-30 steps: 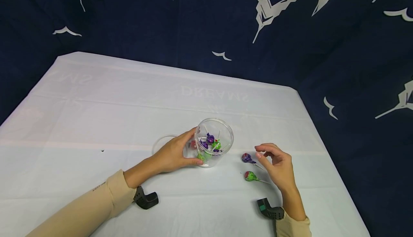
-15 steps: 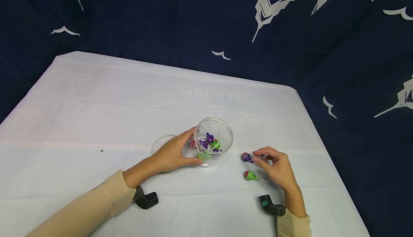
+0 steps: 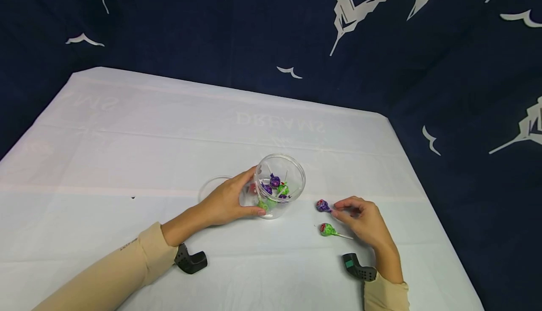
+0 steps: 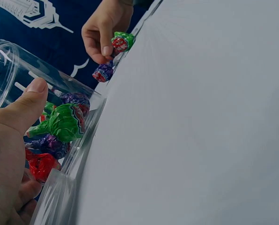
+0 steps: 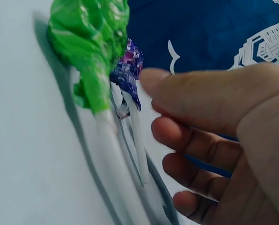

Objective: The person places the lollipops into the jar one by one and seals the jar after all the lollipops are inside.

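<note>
My left hand (image 3: 228,200) grips a clear plastic jar (image 3: 297,179) from its left side, thumb in front. Inside the jar lie several wrapped lollipops, among them purple (image 4: 74,99), green (image 4: 67,123) and red (image 4: 42,165) ones. To the jar's right, a purple lollipop (image 3: 322,206) lies on the table. My right hand (image 3: 366,219) has its thumb and index fingertips at that lollipop's wrapper neck, pinching it; the stick runs beneath the hand in the head view. A green lollipop (image 3: 328,229) lies just nearer to me, its stick pointing right.
A clear round lid (image 3: 207,184) lies left of the jar, partly behind my left hand. White cloth covers the table (image 3: 169,160). A dark blue printed curtain (image 3: 211,28) hangs behind it. A small dark speck (image 3: 133,197) shows on the left.
My right hand has come down, bringing its fingertips in to the purple lollipop's neck. The left hand and jar have stayed in place.
</note>
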The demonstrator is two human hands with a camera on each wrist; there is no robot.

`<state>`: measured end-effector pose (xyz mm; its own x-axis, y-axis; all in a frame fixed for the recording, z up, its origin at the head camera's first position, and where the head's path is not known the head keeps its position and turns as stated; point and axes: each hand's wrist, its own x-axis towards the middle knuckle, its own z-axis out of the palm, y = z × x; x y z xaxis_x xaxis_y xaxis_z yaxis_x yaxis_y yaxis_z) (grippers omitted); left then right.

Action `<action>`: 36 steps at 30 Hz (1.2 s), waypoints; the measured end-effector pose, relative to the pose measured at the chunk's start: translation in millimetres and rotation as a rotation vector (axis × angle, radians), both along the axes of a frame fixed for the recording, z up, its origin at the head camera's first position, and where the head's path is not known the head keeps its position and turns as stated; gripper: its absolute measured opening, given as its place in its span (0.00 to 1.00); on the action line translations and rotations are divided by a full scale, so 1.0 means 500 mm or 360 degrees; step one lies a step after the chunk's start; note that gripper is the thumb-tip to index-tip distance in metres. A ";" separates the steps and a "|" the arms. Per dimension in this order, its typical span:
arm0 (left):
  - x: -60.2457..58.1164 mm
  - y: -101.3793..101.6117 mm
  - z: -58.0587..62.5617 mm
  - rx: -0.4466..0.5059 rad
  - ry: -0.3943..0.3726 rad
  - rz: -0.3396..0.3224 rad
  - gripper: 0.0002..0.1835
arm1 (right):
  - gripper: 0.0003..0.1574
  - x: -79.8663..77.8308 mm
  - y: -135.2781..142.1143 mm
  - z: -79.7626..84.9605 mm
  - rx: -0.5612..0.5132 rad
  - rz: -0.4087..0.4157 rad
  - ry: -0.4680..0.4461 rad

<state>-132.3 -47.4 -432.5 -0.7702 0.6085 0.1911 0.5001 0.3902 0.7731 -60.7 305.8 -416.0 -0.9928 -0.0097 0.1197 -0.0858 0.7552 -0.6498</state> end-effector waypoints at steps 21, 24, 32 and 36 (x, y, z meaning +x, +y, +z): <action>0.000 0.001 -0.001 0.0001 0.0005 0.0001 0.57 | 0.06 0.005 0.005 0.009 0.0161 -0.0051 -0.0183; 0.000 0.000 0.000 -0.0009 -0.0004 0.0009 0.57 | 0.05 0.005 0.005 0.008 0.0151 -0.0038 -0.0170; 0.000 0.000 0.000 -0.0001 -0.0004 0.0007 0.57 | 0.05 0.005 0.004 0.009 0.0166 -0.0024 -0.0149; -0.002 0.000 -0.003 0.0013 0.0013 0.0000 0.57 | 0.05 0.007 0.003 0.010 0.0175 -0.0023 -0.0121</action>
<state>-133.2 -47.2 -434.2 -0.7684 0.6070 0.2026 0.5066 0.3835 0.7722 -57.2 307.3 -410.9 -0.9991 -0.0045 0.0432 -0.0282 0.8230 -0.5673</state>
